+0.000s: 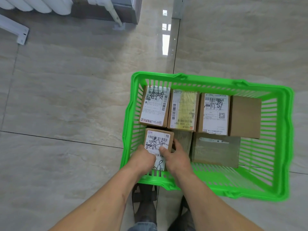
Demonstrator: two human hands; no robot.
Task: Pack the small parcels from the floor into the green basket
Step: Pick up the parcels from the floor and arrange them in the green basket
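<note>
The green basket (283,130) stands on the tiled floor at the lower right. Several cardboard parcels lie inside it. Along the far wall sit a labelled parcel (154,108), a yellow-taped parcel (183,112), another labelled parcel (215,114) and a plain brown box (245,116). A taped brown parcel (215,150) lies in the near row. At the near left corner, both hands hold a small labelled parcel (158,140). My left hand (143,158) grips its left side. My right hand (175,155) grips its right side, thumb on the label.
A white radiator (38,5) with a pipe (115,15) stands at the top left, beside a white metal bracket (15,30). My shoes (145,205) stand just behind the basket. Bare glossy floor tiles (66,97) spread to the left.
</note>
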